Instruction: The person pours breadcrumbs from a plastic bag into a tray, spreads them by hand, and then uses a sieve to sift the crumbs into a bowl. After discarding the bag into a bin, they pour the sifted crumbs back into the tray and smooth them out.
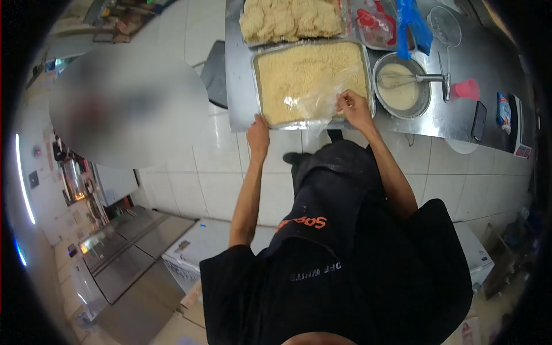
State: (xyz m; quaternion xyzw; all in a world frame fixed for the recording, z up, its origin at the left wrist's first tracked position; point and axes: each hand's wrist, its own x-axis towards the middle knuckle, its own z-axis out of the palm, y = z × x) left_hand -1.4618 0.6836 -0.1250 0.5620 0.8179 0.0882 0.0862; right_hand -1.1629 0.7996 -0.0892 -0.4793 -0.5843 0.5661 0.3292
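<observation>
A metal tray (257, 92) filled with pale yellow crumbs (305, 72) lies at the near edge of the steel table. My left hand (258, 137) is closed at its near left corner, fingertips on the rim. Over the tray's right part, my right hand (353, 109) pinches a clear plastic bag (322, 99), which spreads across the crumbs and hangs past the near rim. Just right of the tray stands a metal bowl (378, 86) of cream-coloured batter (401, 95), with a whisk (397, 80) resting in it.
Behind the tray sits a second tray of crumb-coated pieces (290, 20). Farther right are a red-and-clear package (375, 26), a blue bag (411, 26), a wire strainer (444, 26), a pink cup (467, 89), a phone (478, 121) and a blue packet (503, 112).
</observation>
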